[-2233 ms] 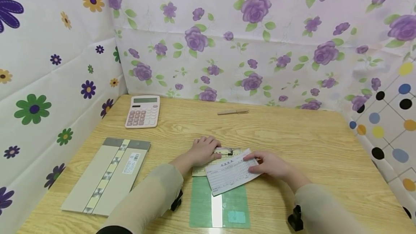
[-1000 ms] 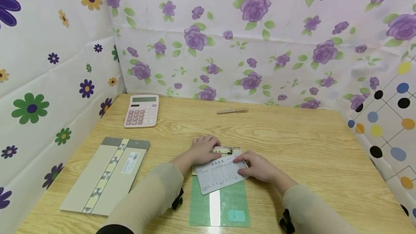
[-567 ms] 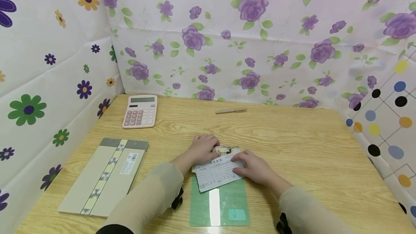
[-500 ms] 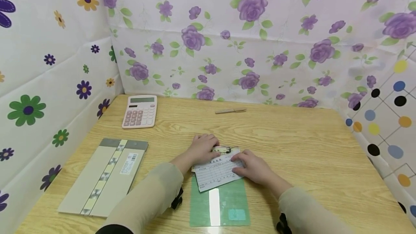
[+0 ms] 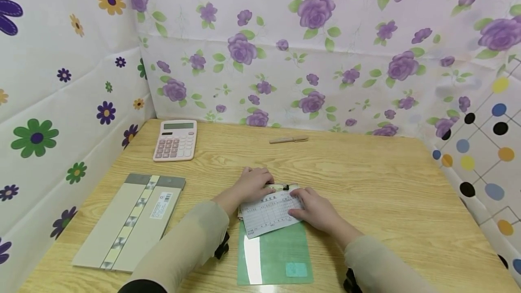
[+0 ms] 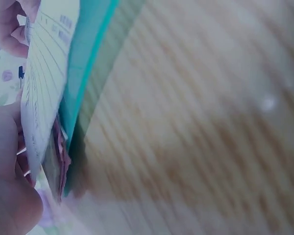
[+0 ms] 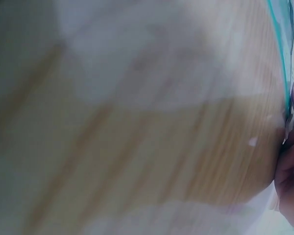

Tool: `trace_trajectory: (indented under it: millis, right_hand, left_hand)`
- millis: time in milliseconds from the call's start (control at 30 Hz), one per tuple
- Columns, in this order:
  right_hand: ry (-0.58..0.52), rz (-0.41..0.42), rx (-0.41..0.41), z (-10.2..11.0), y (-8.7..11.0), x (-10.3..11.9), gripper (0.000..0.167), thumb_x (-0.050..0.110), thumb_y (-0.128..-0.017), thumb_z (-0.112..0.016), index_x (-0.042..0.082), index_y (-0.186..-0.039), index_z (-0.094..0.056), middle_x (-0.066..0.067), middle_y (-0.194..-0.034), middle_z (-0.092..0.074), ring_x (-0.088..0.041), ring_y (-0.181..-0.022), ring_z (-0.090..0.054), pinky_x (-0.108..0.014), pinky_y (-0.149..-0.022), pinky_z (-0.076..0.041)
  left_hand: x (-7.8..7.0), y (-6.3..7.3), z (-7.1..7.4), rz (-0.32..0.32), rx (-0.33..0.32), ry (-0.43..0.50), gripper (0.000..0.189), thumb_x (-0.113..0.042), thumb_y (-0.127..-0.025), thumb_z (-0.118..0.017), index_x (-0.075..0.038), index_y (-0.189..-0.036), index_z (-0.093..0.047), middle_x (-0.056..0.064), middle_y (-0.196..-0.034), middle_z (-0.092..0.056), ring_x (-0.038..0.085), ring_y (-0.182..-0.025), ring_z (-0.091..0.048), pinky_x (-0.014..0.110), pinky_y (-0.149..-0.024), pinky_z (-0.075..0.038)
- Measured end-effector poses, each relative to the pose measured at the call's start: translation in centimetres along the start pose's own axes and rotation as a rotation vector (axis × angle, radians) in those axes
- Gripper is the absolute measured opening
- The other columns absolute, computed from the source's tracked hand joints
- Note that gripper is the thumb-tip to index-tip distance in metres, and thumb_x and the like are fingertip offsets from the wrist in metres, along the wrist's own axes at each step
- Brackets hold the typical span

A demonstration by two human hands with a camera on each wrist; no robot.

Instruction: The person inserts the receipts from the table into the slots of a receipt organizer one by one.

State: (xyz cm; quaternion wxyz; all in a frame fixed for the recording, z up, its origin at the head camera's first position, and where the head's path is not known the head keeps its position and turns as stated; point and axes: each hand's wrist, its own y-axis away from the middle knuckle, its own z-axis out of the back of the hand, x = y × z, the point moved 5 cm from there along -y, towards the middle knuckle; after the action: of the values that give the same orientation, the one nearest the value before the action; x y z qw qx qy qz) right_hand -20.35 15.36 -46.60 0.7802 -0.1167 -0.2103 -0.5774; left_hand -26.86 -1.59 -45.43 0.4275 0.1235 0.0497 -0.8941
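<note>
A translucent green clipboard [image 5: 281, 254] lies on the table with its metal clip [image 5: 281, 187] at the far end. My left hand [image 5: 253, 185] grips the clip end, covering the clip's left part. My right hand [image 5: 315, 209] pinches the right edge of a white printed form [image 5: 270, 216], which lies slanted across the clipboard's upper half, its top near the clip. In the left wrist view, more paper layers [image 6: 61, 161] show under the form [image 6: 46, 63]. Whether the form's top edge is under the clip, I cannot tell.
To the left lies a beige flat folder [image 5: 132, 223] with a patterned stripe and a label. A pink calculator [image 5: 176, 140] sits at the back left, and a tan pen [image 5: 289, 139] at the back. Floral cloth [image 5: 260, 67] stands behind the wooden table [image 5: 386, 184].
My right hand has moved left, bringing the form left and slightly up towards the clip. My left hand stays at the clip. The bright reflection on the clipboard has shifted left.
</note>
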Motion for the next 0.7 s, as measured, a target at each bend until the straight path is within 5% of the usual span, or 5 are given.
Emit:
trace_trajectory:
  millis: [267, 700]
  right_hand:
    - [0.031, 0.027, 0.019, -0.16, -0.15, 0.04, 0.053, 0.04, -0.084, -0.068, 0.021, -0.132, -0.055, -0.001, -0.094, -0.048, -0.014, -0.067, -0.044, -0.031, -0.059, -0.038]
    - [0.098, -0.035, -0.044, -0.18, -0.9, 0.4, 0.058, 0.048, -0.084, -0.065, 0.016, -0.131, -0.052, -0.01, -0.109, -0.056, -0.022, -0.083, -0.057, -0.042, -0.068, -0.047]
  left_hand:
    - [-0.13, 0.03, 0.34, 0.001, 0.006, 0.068, 0.024, -0.038, -0.092, -0.058, -0.018, -0.103, -0.066, -0.006, -0.102, -0.058, 0.014, -0.1, -0.054, 0.042, -0.088, -0.028]
    - [-0.43, 0.52, 0.35, -0.022, -0.023, 0.009, 0.029, -0.041, -0.091, -0.059, -0.017, -0.107, -0.064, -0.004, -0.108, -0.058, 0.018, -0.105, -0.052, 0.044, -0.091, -0.027]
